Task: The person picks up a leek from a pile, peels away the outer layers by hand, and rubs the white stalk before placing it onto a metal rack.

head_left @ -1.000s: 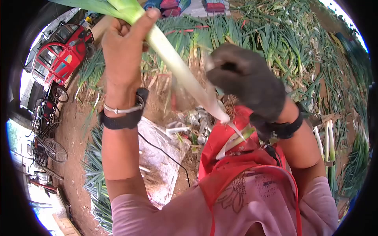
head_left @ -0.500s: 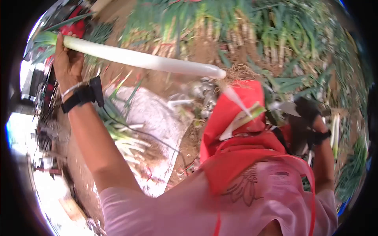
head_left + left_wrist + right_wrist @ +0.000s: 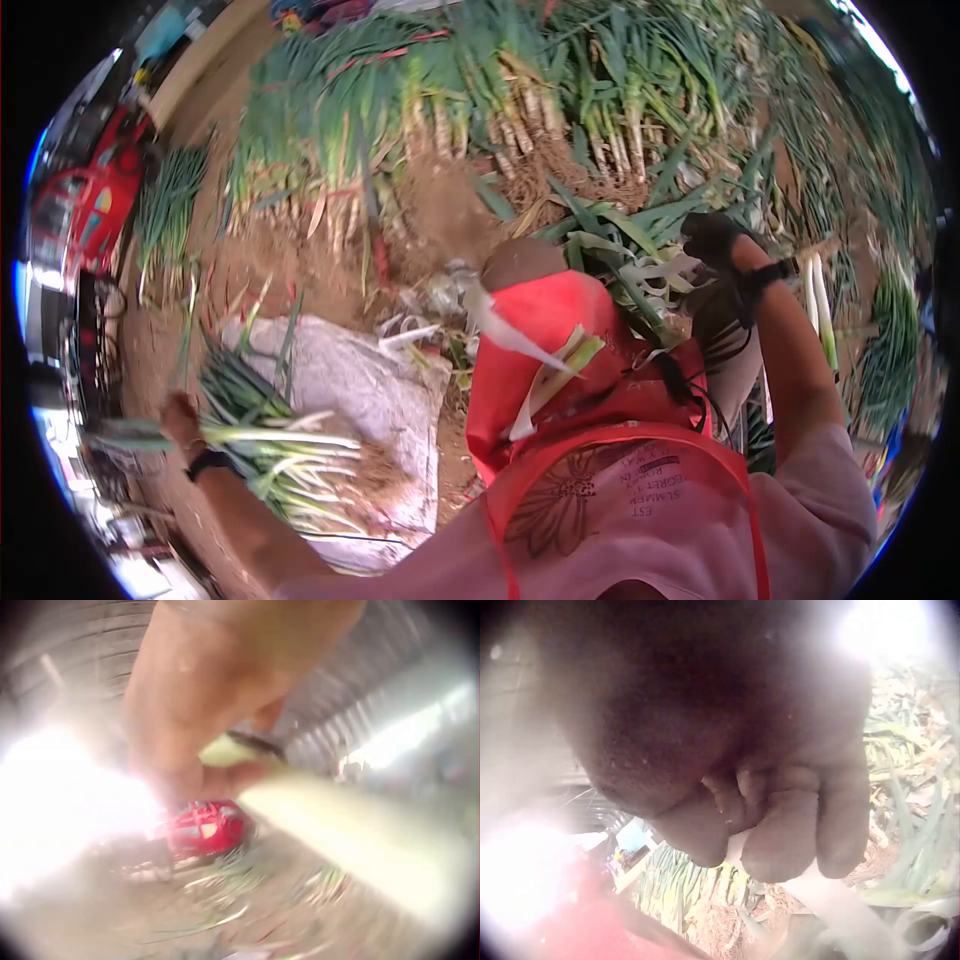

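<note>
While my red apron [image 3: 497, 400] drapes over my lap with a leek-leaf scrap [image 3: 560, 372] lying on it, my gloved right hand [image 3: 714, 243] hangs out to the right, fingers curled, pinching a pale peeled strip [image 3: 847, 904]. Over on the other side, my bare left hand [image 3: 181, 420] is clamped round a leek [image 3: 352, 840], just below the green leaves, its white shank reaching over the pile of leeks [image 3: 310, 470] on the white sheet [image 3: 400, 370]. Touching them or not? Too blurry, I can't tell! I reckon this is the laying-down step, peeling done, since that shank looks clean and white. So the next move calls for lining it up, root end facing the same way as its neighbours, then letting go gently so nothing scatters. Beyond, rows of leeks [image 3: 520, 80] spread across the dirt, and farther off sits a red vehicle [image 3: 92, 215].
</note>
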The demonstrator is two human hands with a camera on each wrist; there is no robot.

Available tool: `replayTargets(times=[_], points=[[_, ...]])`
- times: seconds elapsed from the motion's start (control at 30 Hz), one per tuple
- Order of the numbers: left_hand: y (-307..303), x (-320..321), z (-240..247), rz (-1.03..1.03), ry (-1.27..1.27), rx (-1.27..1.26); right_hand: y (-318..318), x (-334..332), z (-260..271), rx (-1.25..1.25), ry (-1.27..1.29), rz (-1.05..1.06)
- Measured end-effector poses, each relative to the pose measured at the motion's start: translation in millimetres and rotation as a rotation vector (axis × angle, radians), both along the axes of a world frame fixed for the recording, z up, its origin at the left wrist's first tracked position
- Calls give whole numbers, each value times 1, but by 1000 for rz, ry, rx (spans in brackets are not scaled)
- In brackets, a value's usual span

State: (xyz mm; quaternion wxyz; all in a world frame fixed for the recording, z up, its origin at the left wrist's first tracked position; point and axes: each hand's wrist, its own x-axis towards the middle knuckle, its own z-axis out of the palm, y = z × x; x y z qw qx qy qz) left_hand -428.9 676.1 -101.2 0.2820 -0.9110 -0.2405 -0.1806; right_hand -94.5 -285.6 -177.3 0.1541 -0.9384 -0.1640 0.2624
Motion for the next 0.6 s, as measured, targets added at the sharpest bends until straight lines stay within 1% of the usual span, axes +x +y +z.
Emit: replayTargets(times=[0.03, 0.07, 0.1, 0.13, 0.2, 0.23, 0.27, 0.3, 0.33, 0.37, 0.43, 0.47, 0.5, 0.53, 0.6], points=[[-76, 47, -10, 141, 130, -72, 5, -1, -2, -102, -148, -27], [-83, 88, -63, 32, 24, -257, 3, 3, -4, -212, -295, -48], [-91, 130, -114, -81, -79, -441, -1, 14, -18, -220, -298, -67], [-118, 171, -150, -203, -97, -658, -2, 25, -42, 224, -67, -391], [-178, 254, -217, -406, -136, -1139, 3, 47, -69, 610, 123, -542], [-222, 290, -226, -429, -114, -1359, 15, 58, -76, 543, 79, -388], [-298, 326, -213, -239, -123, -1770, 29, 70, -71, 479, 42, -336], [-378, 363, -197, 44, -201, -2114, 44, 84, -67, 416, 9, -281], [-421, 385, -202, -174, -113, -2077, 55, 98, -73, 487, -11, -291], [-454, 404, -210, -381, -24, -2025, 67, 116, -87, 535, 73, -405], [-510, 441, -204, -247, 256, -2040, 92, 153, -107, 567, -23, -350], [-525, 452, -214, -219, 268, -2038, 105, 172, -115, 585, -16, -327], [-535, 462, -225, -284, 315, -2068, 120, 192, -122, 604, -6, -305], [-543, 470, -237, -351, 361, -2098, 135, 212, -131, 495, -181, -151], [-555, 482, -257, -286, 361, -2071, 168, 251, -148, 346, -320, -86]])
